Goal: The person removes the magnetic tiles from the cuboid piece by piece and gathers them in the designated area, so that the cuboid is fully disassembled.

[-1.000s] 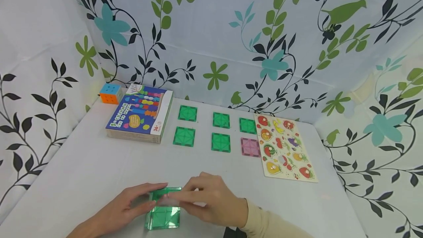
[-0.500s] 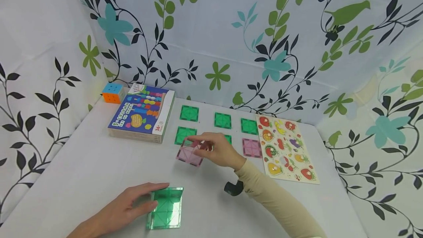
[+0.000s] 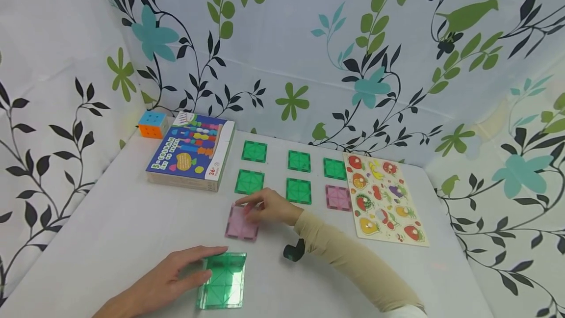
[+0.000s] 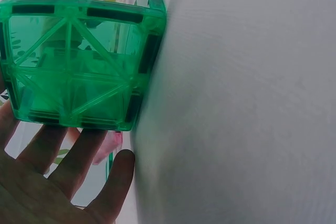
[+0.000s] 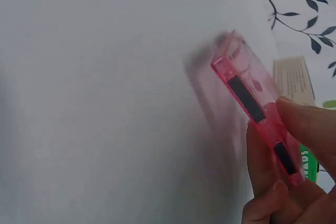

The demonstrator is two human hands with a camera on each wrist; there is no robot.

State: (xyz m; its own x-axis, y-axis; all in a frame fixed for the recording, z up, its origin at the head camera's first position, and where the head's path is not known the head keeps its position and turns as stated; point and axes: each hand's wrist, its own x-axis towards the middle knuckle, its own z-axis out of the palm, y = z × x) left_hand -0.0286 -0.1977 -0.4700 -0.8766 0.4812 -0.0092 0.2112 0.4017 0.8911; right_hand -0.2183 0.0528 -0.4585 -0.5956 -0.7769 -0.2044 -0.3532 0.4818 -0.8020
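My right hand pinches a translucent pink magnetic tile by its edge between thumb and fingers. In the right wrist view the tile is seen edge-on, tilted over the white surface, dark magnets along its rim. Beside a green tile structure near the front, my left hand has its fingers extended and touches it at the left and back. One green tile lies flat there, with others upright at its left and far sides. In the left wrist view an upright green tile hides part of the fingers.
Several green tiles and one pink tile lie in rows at the back. A fruit sticker board lies at the right. A boxed set and a puzzle cube stand at the back left.
My right hand has left the green structure, moved out over the middle table with the pink tile, then shifted slightly left and lower. My left hand stays by the green structure.
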